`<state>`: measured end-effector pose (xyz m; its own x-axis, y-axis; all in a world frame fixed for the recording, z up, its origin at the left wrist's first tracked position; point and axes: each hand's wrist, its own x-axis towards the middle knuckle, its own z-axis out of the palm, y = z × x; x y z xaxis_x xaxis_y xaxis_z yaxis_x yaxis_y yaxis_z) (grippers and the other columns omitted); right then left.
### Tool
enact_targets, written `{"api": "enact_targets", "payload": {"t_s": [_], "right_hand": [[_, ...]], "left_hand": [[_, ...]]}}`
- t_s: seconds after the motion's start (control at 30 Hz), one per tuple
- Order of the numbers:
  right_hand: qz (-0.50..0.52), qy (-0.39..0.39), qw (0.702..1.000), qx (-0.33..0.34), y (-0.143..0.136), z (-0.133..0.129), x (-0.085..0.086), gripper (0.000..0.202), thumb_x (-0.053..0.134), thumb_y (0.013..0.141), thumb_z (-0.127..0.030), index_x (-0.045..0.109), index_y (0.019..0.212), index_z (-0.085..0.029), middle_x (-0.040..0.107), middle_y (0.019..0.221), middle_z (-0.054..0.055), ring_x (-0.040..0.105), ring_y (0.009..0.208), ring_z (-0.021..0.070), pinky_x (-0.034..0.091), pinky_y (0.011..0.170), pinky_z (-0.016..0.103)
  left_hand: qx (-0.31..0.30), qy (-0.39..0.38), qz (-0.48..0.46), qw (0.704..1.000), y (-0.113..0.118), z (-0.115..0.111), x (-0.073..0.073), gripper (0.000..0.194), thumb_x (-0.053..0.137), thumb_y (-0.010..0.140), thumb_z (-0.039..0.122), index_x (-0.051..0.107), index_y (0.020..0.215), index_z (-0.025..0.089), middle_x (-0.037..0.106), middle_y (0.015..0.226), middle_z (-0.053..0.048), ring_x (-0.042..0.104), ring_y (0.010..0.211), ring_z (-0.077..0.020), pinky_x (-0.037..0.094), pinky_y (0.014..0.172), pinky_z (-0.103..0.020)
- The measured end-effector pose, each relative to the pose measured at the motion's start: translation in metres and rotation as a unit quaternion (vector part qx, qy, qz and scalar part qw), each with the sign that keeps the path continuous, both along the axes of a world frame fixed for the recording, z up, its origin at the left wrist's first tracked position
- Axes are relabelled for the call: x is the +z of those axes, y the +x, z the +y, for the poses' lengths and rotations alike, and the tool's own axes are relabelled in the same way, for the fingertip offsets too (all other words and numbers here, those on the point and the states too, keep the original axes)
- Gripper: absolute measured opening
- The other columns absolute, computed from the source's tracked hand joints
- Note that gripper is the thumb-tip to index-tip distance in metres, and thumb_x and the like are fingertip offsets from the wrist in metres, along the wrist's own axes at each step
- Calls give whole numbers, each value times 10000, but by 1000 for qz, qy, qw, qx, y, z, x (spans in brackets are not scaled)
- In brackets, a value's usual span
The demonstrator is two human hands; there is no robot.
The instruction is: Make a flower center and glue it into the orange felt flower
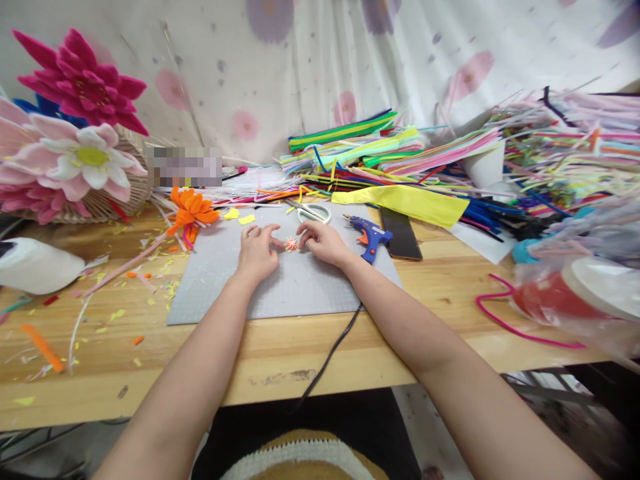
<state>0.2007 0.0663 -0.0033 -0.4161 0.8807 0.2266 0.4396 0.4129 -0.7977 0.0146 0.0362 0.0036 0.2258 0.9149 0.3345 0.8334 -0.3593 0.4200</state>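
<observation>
A small pink and orange spiky piece (291, 244) lies on the grey cutting mat (310, 287), between my two hands. My left hand (260, 252) is just left of it, thumb and fingers apart and curved toward it. On its right side, my right hand (323, 241) has bent fingers, the fingertips close to the piece; whether they touch it is too small to tell. White-handled scissors (314, 213) lie behind the hands. A blue hot glue gun (369, 237) rests on the mat to the right of my right hand, its black cord running toward the front table edge.
An orange flower (193, 212) lies at the mat's left corner. Bundles of pipe cleaners (350, 150) line the back. A black phone (401, 233) and yellow strip (405, 202) are at right. A white roll (40, 265) and felt flowers (83, 87) stand left; scraps litter the wooden table (125, 373).
</observation>
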Motion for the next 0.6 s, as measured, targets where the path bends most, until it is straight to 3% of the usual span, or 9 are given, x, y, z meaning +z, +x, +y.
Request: {"api": "enact_targets", "payload": {"t_s": [0.27,0.6], "right_hand": [[4,5,1000,-11,0,1,-1,378,379,601,-17,540,889,-200,668,666,-42,628,651,106,455,690,237],[1,17,1000,-12,1,3,-2,374,386,605,-23,548,895,-196,668,663,-36,619,653,113,448,698,247]], "left_hand": [[11,28,-6,1000,0,-2,2,584,445,613,36,490,1176,186,730,790,11,541,1009,-254,222,1057,-436],[4,-3,3,1000,1,0,0,583,447,608,36,495,1167,194,726,798,-2,542,1023,-259,225,1050,-442]]}}
